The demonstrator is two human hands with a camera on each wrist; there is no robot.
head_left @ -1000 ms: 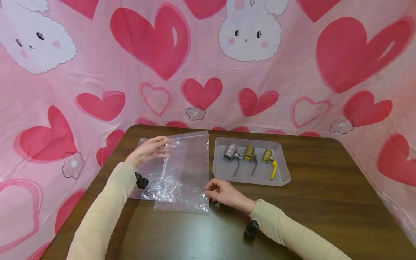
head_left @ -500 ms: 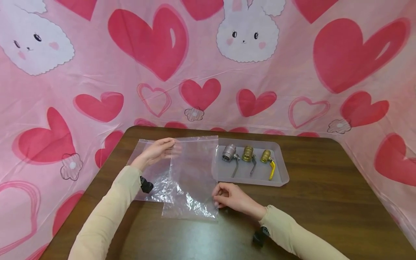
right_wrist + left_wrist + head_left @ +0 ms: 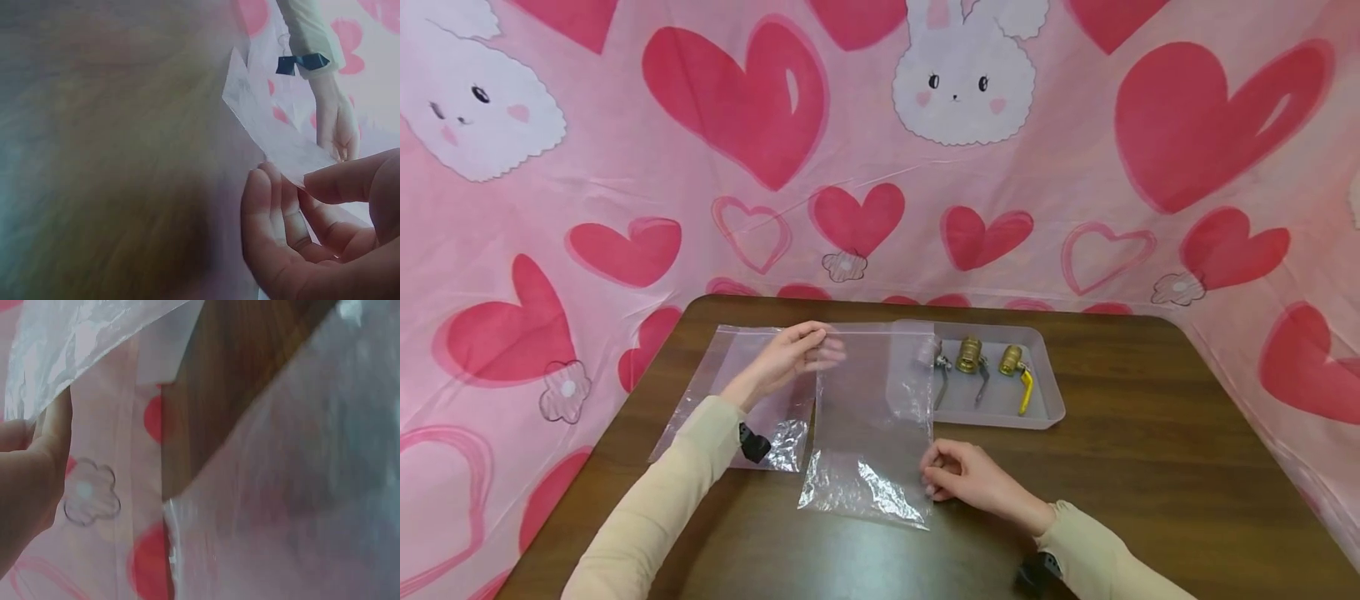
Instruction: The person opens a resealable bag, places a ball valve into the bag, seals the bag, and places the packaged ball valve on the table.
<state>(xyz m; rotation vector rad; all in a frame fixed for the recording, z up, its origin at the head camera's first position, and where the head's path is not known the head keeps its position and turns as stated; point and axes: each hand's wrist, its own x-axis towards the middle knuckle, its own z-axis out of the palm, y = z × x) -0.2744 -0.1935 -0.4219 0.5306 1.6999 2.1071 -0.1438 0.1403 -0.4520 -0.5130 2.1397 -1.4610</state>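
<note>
A clear zip-lock bag (image 3: 874,417) is held up over the table between both hands. My left hand (image 3: 790,358) pinches its upper left corner near the zip strip; some fingers show through the film. My right hand (image 3: 973,477) pinches the bag's right edge low down, thumb against curled fingers, as the right wrist view shows with the hand (image 3: 319,231) at the film's edge. Behind and left of it a second clear zip-lock bag (image 3: 700,404) lies flat on the table, partly covered by the left forearm.
A translucent plastic tray (image 3: 1052,408) stands behind the held bag on the right. In it lie a silver ball valve (image 3: 942,383), seen through the bag, a brass ball valve (image 3: 970,356), and a smaller one with a yellow lever (image 3: 1026,390). A pink heart-patterned cloth (image 3: 850,142) hangs behind the brown table (image 3: 1150,467).
Both hands have moved right and slightly toward the front with the held bag. It has slid off most of the second bag and now overlaps the tray's left part.
</note>
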